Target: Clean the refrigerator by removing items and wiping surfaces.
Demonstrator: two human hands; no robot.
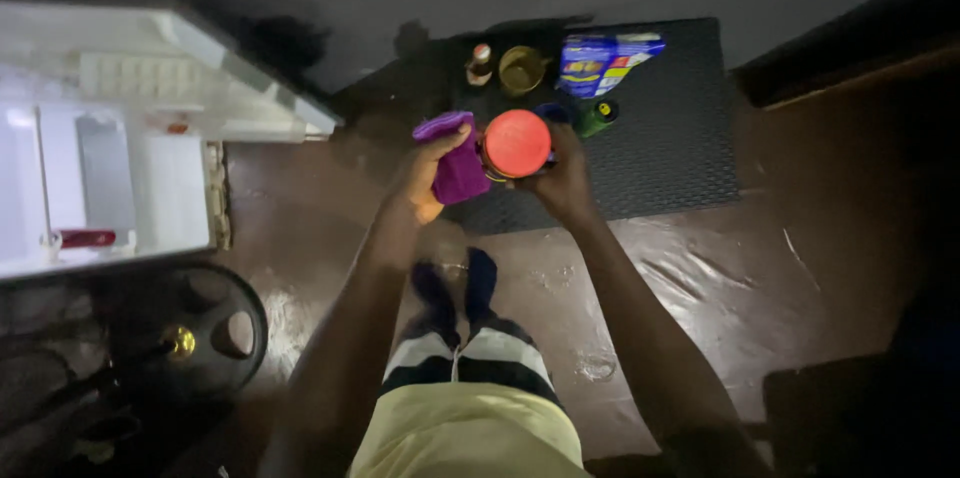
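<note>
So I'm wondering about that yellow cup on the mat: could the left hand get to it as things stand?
Probably not freely: the left hand is holding a purple cloth. The path to the yellow cup looks open, with only a small bottle beside it.

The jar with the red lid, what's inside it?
Only the jar's red lid shows from above. It covers the inside. The right hand holds the jar; the left hand presses a purple cloth against it.

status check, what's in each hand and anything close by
Left hand presses purple cloth against jar. Right hand grips jar with red lid. Bottles, mug, blue packet on dark mat below.
</note>
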